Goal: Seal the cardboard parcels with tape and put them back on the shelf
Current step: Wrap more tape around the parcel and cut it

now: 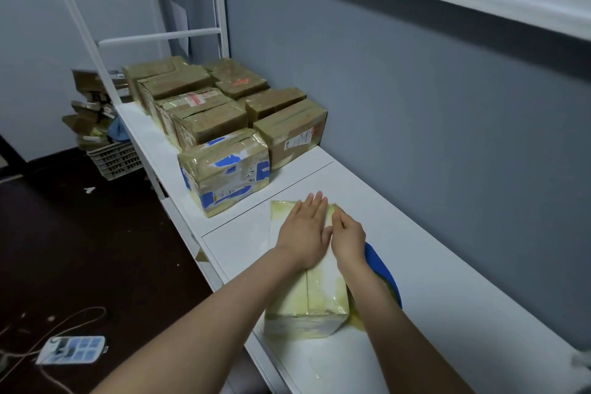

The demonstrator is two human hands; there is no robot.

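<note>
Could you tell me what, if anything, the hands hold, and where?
The left hand lies flat atop the white parcel; whether the right hand pinches anything cannot be told.

White shelf [431,265] — taped parcels [224,112] stacked far end, pale parcel [319,297], blue tape dispenser [380,265].

Storeroom; taped parcels [224,112] line shelf [447,281]
</note>
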